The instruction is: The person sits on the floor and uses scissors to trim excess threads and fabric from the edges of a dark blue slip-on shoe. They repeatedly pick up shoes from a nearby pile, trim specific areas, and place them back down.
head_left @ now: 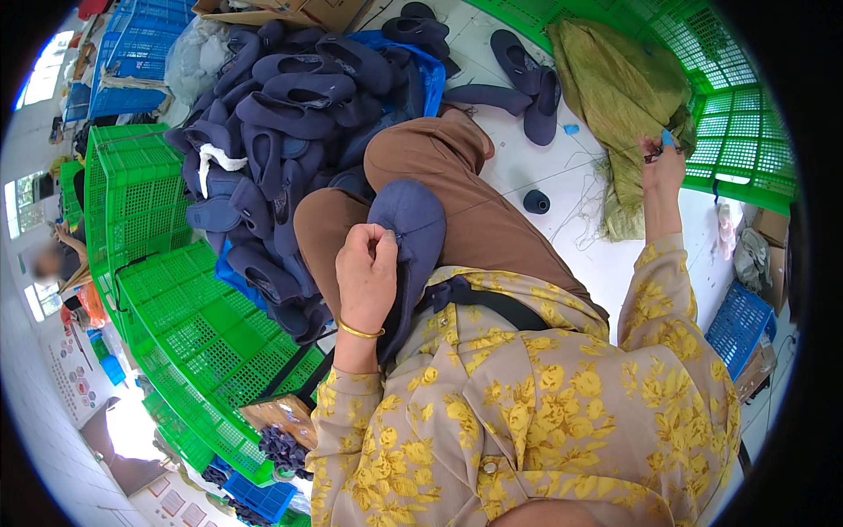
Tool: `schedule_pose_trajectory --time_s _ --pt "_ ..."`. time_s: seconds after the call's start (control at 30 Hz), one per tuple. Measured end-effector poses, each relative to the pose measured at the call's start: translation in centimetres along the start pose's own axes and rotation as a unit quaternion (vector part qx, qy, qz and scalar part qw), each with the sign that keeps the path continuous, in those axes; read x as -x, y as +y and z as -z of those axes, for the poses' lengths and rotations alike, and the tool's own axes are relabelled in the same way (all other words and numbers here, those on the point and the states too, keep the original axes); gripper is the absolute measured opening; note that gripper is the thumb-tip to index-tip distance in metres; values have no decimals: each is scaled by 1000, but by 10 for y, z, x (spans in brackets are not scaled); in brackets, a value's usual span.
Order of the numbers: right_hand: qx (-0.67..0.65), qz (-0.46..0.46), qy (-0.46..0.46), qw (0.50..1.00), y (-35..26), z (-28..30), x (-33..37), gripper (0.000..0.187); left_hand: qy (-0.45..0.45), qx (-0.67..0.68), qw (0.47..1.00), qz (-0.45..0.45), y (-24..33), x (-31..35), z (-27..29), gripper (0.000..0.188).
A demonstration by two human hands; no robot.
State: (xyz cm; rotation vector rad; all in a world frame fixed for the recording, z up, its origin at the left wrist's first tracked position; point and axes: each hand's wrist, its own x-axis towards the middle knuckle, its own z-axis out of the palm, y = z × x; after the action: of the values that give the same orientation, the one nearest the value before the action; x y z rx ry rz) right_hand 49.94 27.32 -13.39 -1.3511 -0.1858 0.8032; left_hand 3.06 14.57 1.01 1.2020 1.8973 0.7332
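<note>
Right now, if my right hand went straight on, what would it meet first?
Your right hand would probably meet the green sack first, though how far above it the hand hangs is unclear.

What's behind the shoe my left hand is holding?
Brown trousers show around the far end of the shoe. Whatever sits directly behind it is covered, and your left hand hides part of the shoe itself.

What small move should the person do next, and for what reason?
Probably bring the right hand in toward the dark blue shoe: the left hand pinches this shoe between thumb and finger, while the right hand is stretched far out to the side, well away from it.
</note>
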Motion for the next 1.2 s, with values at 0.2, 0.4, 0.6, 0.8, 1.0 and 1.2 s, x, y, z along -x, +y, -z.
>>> schedule_pose_trajectory --time_s 0.2,0.4,0.6,0.8,1.0,1.2 --pt "4 20 -23 1000 -3 -4 7 5 -8 2 1000 -5 6 -1 -5 16" --pt "85 132 32 987 -29 9 -23 6 -9 13 1000 -13 8 0 -5 15" --pt "72 175 5 982 -49 -6 -13 6 -19 -82 987 -136 16 6 -4 16" --pt "-4 183 -11 983 -64 -30 4 8 10 -200 955 -220 16 6 -8 9" --pt "44 120 -78 989 -65 -68 53 13 54 -206 941 -263 15 5 -8 8" --pt "339 144 -575 731 -44 -110 208 24 36 -118 975 -186 10 -1 -4 5"
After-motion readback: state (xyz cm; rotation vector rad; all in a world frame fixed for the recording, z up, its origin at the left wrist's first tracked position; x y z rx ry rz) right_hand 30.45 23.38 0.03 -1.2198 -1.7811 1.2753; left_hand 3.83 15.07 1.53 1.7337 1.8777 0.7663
